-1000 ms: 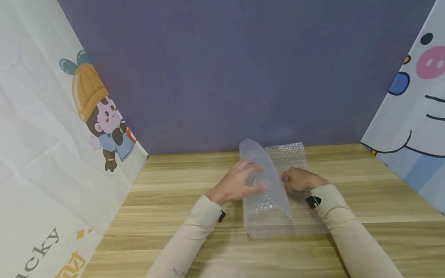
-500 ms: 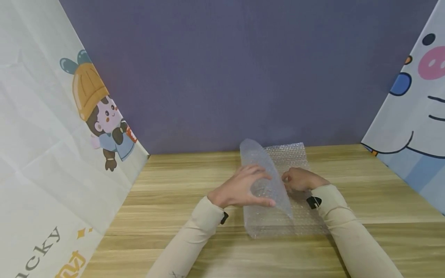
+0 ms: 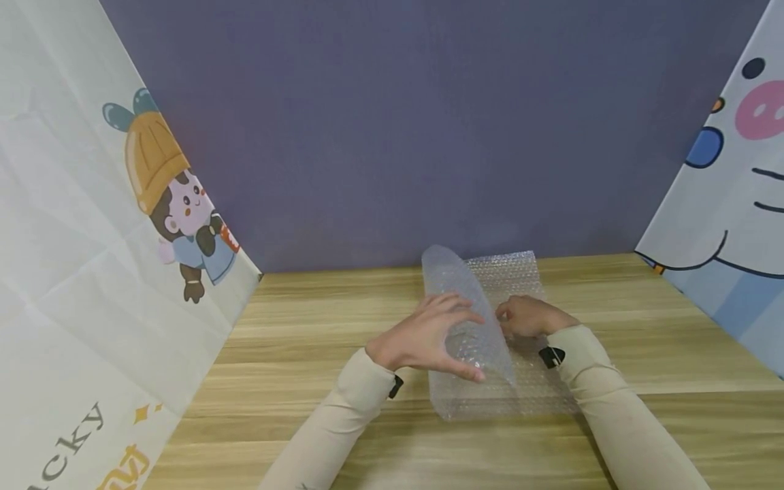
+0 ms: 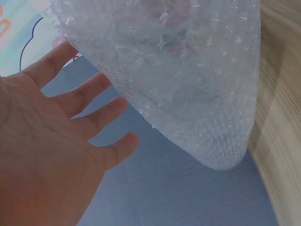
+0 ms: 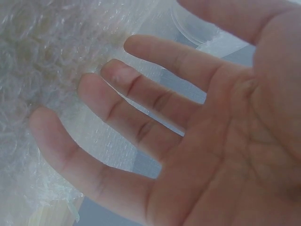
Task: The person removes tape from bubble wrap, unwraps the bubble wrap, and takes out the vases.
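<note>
A sheet of clear bubble wrap (image 3: 490,401) lies on the table, its left part folded up and over toward the right. My left hand (image 3: 429,337) is spread beside the raised flap, thumb apart from the fingers. In the left wrist view its fingertips (image 4: 117,104) come right up to the edge of the bulging wrap (image 4: 188,84). My right hand (image 3: 529,316) is at the flap's right edge. The right wrist view shows its fingers (image 5: 155,132) loosely bent, tips against the wrap (image 5: 42,61). Behind the index finger shows a clear round rim (image 5: 186,23), mostly hidden.
The wood-grain table (image 3: 306,381) extends to both sides of the wrap. A dark blue-grey panel (image 3: 392,136) stands along its back edge. Printed white sheets with cartoon figures flank it, a left one (image 3: 73,204) and a right one (image 3: 747,197).
My left hand has moved slightly right and toward me along the flap, its thumb spreading wider from the fingers. The right hand and the wrap have hardly moved.
</note>
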Available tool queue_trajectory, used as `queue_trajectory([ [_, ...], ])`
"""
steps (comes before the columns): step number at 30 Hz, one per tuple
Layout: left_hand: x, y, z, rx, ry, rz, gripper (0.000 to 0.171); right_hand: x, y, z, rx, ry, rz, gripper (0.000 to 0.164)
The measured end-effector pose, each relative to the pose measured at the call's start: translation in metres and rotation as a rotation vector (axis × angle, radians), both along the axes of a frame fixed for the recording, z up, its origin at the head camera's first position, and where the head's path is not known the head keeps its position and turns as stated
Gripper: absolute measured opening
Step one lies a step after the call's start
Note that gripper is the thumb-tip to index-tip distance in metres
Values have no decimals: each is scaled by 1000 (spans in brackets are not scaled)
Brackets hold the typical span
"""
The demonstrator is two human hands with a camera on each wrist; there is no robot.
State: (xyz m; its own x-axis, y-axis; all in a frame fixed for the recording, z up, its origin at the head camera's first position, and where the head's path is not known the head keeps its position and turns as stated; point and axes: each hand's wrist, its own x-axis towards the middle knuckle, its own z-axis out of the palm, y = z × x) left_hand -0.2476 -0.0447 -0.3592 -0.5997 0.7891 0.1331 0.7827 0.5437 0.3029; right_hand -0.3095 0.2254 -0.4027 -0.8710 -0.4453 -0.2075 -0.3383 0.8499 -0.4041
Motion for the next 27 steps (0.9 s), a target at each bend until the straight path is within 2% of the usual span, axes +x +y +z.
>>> queue_trajectory([
  [9, -2, 0, 0, 2, 34, -6, 81, 0, 0, 0, -16, -3, -1, 52],
  [20, -3, -2, -1, 26, 30, 1, 76, 0, -1, -3, -18, -6, -10, 49],
  [27, -5, -2, -2, 24, 44, 7, 75, 0, 0, -2, 18, 21, 2, 48],
])
